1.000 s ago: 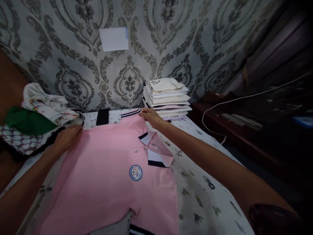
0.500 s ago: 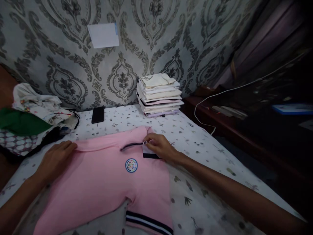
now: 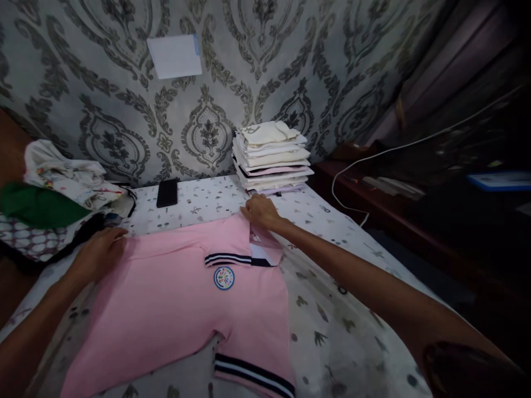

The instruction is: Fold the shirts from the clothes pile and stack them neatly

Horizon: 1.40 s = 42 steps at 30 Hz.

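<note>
Pink polo shirt (image 3: 166,298) laid out front up on the patterned bedsheet (image 3: 327,362), far side folded inward — far sleeve (image 3: 228,235) across the chest, striped cuff (image 3: 228,258) just above the round badge (image 3: 224,278), part of the navy-edged collar (image 3: 267,254) under the fold. Right hand (image 3: 262,211) pinching the folded edge at the shoulder, beside the collar. Left hand (image 3: 99,254) at the hem end of that edge; gripping or only pressing, cannot tell. Hands well apart, folded edge between.

Likeliest trouble, in judgement: a slanted fold, from uneven pulling at the two ends; a crease under the sleeve, from slack left where sleeve meets body; a bent collar, from tugging at the shoulder.

Compared with half a second ago: cuff now flat and straight, no longer bunched in the right hand; right hand shifted away from the badge, out to the shoulder; left hand near the same corner.

Farther out: black phone (image 3: 167,193), folded clothes stack (image 3: 271,160) behind the right hand, loose clothes heap (image 3: 45,207) just beside the left.
</note>
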Each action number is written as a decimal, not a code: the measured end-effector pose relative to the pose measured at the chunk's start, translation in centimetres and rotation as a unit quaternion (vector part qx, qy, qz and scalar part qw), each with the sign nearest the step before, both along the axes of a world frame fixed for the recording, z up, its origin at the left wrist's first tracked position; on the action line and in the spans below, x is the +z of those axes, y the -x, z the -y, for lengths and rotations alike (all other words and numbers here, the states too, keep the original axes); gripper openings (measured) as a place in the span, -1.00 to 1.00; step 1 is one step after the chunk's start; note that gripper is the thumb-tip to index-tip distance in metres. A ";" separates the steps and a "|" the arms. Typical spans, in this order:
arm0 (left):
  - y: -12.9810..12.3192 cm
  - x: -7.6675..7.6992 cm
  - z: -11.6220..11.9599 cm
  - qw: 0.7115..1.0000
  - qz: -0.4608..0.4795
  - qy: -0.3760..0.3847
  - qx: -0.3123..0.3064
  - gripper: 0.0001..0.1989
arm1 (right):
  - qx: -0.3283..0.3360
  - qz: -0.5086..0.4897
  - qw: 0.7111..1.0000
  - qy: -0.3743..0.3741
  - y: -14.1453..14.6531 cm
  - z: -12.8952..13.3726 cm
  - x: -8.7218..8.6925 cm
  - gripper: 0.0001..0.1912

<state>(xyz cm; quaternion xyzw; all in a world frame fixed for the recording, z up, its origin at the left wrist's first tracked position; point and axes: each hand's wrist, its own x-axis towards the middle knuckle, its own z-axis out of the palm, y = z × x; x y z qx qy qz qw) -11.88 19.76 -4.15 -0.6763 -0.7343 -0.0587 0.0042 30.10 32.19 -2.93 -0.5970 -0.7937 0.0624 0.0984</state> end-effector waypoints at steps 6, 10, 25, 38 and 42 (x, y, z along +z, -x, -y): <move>0.6 -1.1 -1.4 0.999 -0.040 0.016 -0.007 -0.63 | -0.021 -0.006 0.998 0.052 0.9 -1.3 -1.1 -0.90; 1.2 -1.4 -1.2 0.999 -0.026 0.027 0.004 -0.73 | -0.039 -0.010 0.999 0.035 0.0 -1.2 -1.4 -0.85; 1.1 0.4 0.3 0.992 0.079 -0.084 0.043 -0.65 | 0.172 -0.159 0.968 -0.093 0.1 1.6 -2.0 -0.82; -1.2 0.1 3.9 0.996 0.067 0.000 -0.055 -0.67 | 0.400 -0.032 0.916 -0.005 2.9 8.8 -2.0 -0.80; -2.7 0.8 3.7 0.998 0.016 0.026 -0.052 -0.65 | 0.382 -0.055 0.922 0.035 3.5 8.4 -1.1 -0.83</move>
